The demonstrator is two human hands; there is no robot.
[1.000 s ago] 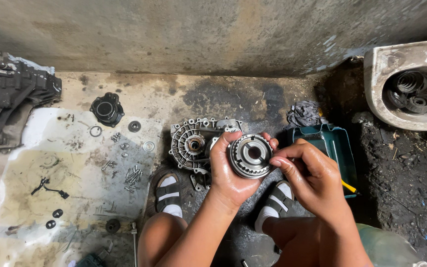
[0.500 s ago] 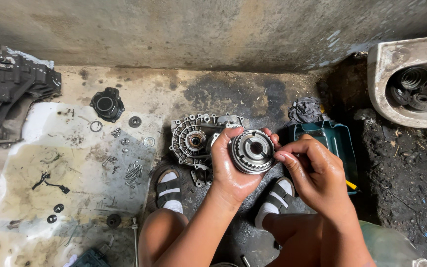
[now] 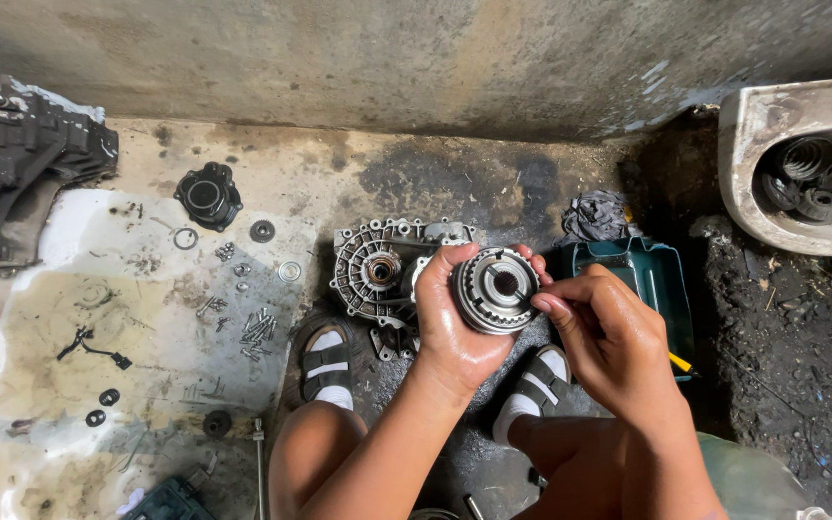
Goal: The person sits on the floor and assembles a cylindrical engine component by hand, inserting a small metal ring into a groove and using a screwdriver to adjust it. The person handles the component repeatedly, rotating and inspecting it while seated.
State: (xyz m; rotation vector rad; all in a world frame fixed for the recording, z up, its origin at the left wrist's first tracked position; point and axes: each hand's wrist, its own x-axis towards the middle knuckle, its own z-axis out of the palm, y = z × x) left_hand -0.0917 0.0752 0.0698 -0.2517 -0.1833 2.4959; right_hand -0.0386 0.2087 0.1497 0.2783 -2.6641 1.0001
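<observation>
The left hand (image 3: pixel 455 323) cups a round toothed metal hub (image 3: pixel 495 289), fingers curled around its rim, holding it above the floor between the sandalled feet. The right hand (image 3: pixel 609 351) pinches at the hub's right edge with fingertips closed on it. Just left lies a ribbed aluminium housing (image 3: pixel 377 270); screws (image 3: pixel 257 327) lie further left.
</observation>
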